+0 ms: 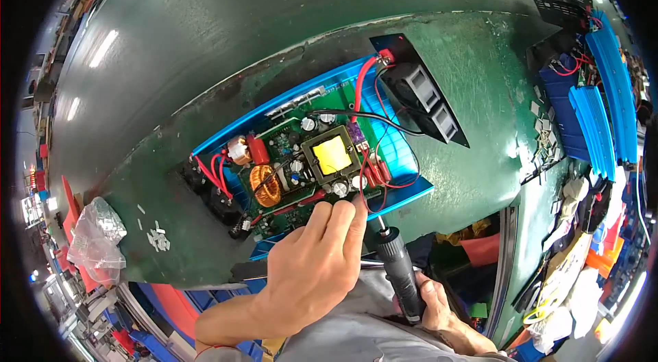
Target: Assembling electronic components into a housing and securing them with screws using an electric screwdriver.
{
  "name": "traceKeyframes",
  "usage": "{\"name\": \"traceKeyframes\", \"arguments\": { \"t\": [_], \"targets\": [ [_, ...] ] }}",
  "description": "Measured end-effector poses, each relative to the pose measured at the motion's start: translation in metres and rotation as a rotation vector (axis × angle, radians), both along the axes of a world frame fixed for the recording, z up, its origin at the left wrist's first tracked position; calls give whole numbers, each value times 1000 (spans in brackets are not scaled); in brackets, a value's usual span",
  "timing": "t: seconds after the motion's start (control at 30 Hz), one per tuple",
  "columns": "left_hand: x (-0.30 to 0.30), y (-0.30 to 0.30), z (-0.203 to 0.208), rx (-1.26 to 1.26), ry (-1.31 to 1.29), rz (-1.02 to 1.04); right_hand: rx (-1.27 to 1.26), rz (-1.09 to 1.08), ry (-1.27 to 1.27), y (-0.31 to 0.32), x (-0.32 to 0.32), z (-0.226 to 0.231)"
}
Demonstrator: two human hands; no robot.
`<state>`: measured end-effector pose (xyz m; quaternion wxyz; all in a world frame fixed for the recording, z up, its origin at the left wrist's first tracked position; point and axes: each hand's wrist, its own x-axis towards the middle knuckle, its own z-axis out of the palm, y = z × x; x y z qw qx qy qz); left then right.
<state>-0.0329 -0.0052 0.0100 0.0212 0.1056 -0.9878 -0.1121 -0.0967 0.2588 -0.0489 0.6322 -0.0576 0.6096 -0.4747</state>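
A green circuit board (277, 139) sits in a blue metal housing (404, 150) on the bench. A yellow-topped transformer (332, 155) and a copper-wound coil (265, 185) stand on the board. My left hand (312, 269) is closed at the housing's near side, its fingertips at the board edge; what they grip is hidden. My right hand (439, 310) is wrapped round the lower body of a black electric screwdriver (399, 273). The screwdriver's bit points up at the near wall of the housing, right of my left fingers. Its very tip is hard to make out.
A black end panel with twin sockets (428, 102) hangs by wires at the housing's right end. Another black end piece (212, 191) lies at the left. Further right are blue housings (603, 108) and small metal pieces (545, 136). A plastic bag (98, 239) lies left.
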Motion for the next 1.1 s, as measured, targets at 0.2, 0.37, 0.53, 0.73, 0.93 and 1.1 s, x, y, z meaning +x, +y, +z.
{"name": "traceKeyframes", "arguments": {
  "t": [0.2,0.37,0.53,0.73,0.93,1.1],
  "targets": [
    [-1,-4,-1,30,-7,-3,-192,-73,-370,0,-3,-22],
    [2,-9,-9,27,108,-51,-227,-168,-678,7,2,-25],
    [6,-1,-20,63,246,63,-58,-259,-102,14,3,-32],
    [95,-13,1,131,656,605,-93,-229,290,52,14,-79],
    [162,-34,-34,282,543,1063,44,-651,140,38,31,-74],
    [168,-98,-17,-62,513,1084,-2,-385,290,40,15,-66]
  ]
}}
